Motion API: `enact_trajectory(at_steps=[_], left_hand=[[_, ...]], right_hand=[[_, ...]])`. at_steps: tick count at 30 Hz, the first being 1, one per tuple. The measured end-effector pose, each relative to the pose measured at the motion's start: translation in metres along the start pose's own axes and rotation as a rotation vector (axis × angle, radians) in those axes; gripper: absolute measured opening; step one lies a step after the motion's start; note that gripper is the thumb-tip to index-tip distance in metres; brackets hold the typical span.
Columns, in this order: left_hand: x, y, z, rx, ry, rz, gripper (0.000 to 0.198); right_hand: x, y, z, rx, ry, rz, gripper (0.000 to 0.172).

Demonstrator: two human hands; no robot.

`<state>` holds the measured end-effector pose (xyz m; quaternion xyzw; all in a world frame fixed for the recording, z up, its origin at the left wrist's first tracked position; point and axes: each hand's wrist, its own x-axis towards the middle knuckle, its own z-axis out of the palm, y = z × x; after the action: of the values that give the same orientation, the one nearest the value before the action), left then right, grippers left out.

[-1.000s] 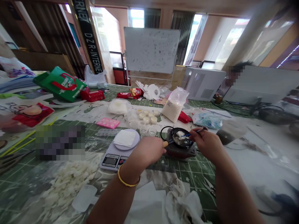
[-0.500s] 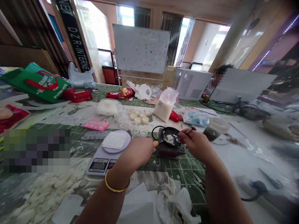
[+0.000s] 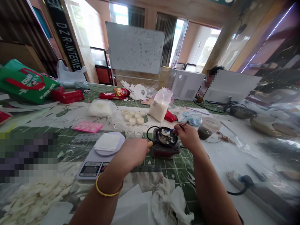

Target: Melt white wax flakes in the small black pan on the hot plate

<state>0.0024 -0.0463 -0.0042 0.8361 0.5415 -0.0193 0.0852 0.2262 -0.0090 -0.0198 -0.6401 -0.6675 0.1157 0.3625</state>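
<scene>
My left hand (image 3: 133, 151) is closed around the wooden-ended handle (image 3: 150, 143) of a small black frying pan (image 3: 175, 141). The pan rests on a small dark electric hot plate (image 3: 165, 153). Inside it lie white lumps (image 3: 166, 132) and some clear-looking wet matter. My right hand (image 3: 188, 136) pinches a thin blue stick (image 3: 170, 130), perhaps a brush, whose tip reaches into the white lumps; the tip's shape is too small to tell. Left of my left hand, a kitchen scale (image 3: 90, 168) bears white square sheets (image 3: 107, 142).
Small cups of pale matter (image 3: 132, 121) stand behind the pan, near a bag of white granules (image 3: 160, 106). White flakes (image 3: 35, 193) lie front left. Crumpled tissue (image 3: 170, 200), scissors (image 3: 191, 178) and a power strip (image 3: 248, 184) are in front and right. A person (image 3: 212, 76) sits behind monitors.
The stick's tip has shifted toward the back of the pan, and the white lumps lie more to the back, baring dark pan bottom. Both hands keep their grip. The view has turned slightly right.
</scene>
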Motion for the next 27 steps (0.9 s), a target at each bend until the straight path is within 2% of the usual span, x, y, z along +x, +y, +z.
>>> enact_trajectory(at_steps=[5,8,11,15,19,21,25,27], left_hand=[[0.000,0.002,-0.001,0.005,-0.011,-0.004,0.026],[0.000,0.004,-0.002,0.020,-0.017,-0.023,0.027],[-0.001,0.004,-0.003,0.018,-0.009,-0.029,0.029],[-0.004,-0.005,-0.008,-0.029,-0.028,-0.028,0.036],[-0.015,-0.018,-0.017,-0.064,-0.002,-0.088,0.043],[-0.023,-0.025,-0.023,-0.065,0.029,-0.110,0.041],[-0.039,-0.039,-0.035,-0.058,0.212,-0.247,0.038],[-0.042,-0.041,-0.039,-0.071,0.250,-0.283,0.037]], right_hand=[[-0.012,-0.005,-0.018,-0.166,-0.052,-0.033,0.034],[-0.014,-0.008,-0.017,-0.142,-0.086,-0.062,0.035],[-0.013,-0.009,-0.015,-0.181,-0.056,-0.056,0.035],[-0.017,-0.012,-0.016,-0.195,-0.081,-0.090,0.034],[-0.022,-0.018,-0.018,-0.272,-0.086,-0.107,0.033],[-0.024,-0.021,-0.018,-0.298,-0.094,-0.107,0.033],[-0.025,-0.024,-0.015,-0.243,-0.112,-0.145,0.032],[-0.025,-0.024,-0.014,-0.265,-0.085,-0.145,0.030]])
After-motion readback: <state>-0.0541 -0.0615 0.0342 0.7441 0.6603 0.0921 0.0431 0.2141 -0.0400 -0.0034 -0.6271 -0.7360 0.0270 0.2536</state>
